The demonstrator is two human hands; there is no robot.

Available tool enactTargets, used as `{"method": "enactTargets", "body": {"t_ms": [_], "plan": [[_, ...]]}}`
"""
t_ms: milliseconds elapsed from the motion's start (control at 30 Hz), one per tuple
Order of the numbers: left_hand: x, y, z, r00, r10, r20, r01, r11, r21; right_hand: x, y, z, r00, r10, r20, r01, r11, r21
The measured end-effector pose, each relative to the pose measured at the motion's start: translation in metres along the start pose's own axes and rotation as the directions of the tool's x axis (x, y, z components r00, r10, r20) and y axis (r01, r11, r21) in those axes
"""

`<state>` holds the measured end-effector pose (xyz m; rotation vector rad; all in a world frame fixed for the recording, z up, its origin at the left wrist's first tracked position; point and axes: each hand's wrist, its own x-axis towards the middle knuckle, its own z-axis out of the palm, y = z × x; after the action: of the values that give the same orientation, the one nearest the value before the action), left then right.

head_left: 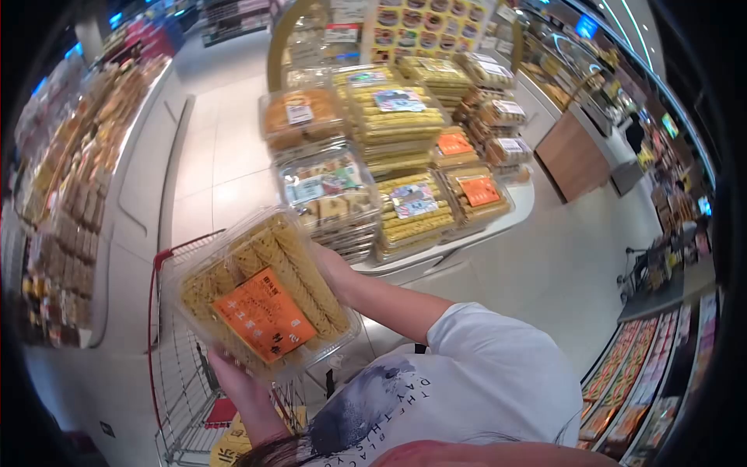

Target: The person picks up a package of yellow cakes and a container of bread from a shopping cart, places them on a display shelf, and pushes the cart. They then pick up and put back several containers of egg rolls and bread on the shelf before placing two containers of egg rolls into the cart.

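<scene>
Between my two hands is a clear plastic box of long golden-brown pastries (311, 272) with an orange label (264, 314). My right hand (331, 271) grips its far right side, the fingers hidden behind it. At the near lower edge, my left hand (236, 383) supports it, its fingers mostly out of sight underneath. The box is tilted, label up, above a red-edged wire shopping cart (167, 373). A yellow printed package (233, 445) lies in the cart.
Ahead, a white display table (523, 201) holds stacked boxes of yellow stick pastries (397, 117), sliced cakes (331, 194) and orange-labelled packs (476, 191). Packed bakery shelves (85, 179) run along the left. A wood-sided counter (572, 159) and packaged-goods racks (622, 373) stand at right.
</scene>
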<state>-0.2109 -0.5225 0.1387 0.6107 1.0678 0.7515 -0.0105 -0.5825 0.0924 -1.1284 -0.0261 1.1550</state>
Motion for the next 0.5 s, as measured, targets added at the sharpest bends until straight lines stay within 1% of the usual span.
{"method": "enactTargets", "body": {"t_ms": [33, 67, 167, 267, 367, 467, 500], "plan": [[-0.015, -0.005, 0.013, 1.0, -0.005, 0.012, 0.005, 1.0, 0.02, -0.021, -0.017, -0.005, 1.0, -0.011, 0.007, 0.011, 0.999, 0.03], [-0.03, -0.012, 0.025, 1.0, 0.012, 0.022, -0.013, 0.999, 0.037, -0.054, -0.034, -0.011, 0.999, 0.017, -0.035, -0.011, 0.986, 0.164], [-0.07, -0.042, 0.045, 0.982, 0.017, 0.186, -0.038, 0.993, 0.113, -0.114, -0.053, -0.062, 0.991, -0.066, -0.113, 0.083, 0.984, 0.157], [-0.112, -0.086, 0.08, 0.981, 0.002, 0.193, -0.04, 0.98, 0.194, -0.154, -0.052, -0.14, 0.979, -0.078, -0.187, 0.132, 0.946, 0.295], [-0.159, -0.124, 0.115, 0.944, -0.133, 0.301, 0.041, 0.955, 0.293, -0.192, -0.042, -0.217, 0.961, -0.132, -0.245, 0.198, 0.942, 0.271], [-0.169, -0.173, 0.123, 0.895, -0.236, 0.379, 0.083, 0.922, 0.379, -0.258, -0.05, -0.259, 0.943, -0.12, -0.311, 0.244, 0.885, 0.397], [-0.177, -0.183, 0.128, 0.884, -0.238, 0.401, 0.06, 0.911, 0.409, -0.274, -0.05, -0.269, 0.929, -0.115, -0.351, 0.258, 0.881, 0.396]]}}
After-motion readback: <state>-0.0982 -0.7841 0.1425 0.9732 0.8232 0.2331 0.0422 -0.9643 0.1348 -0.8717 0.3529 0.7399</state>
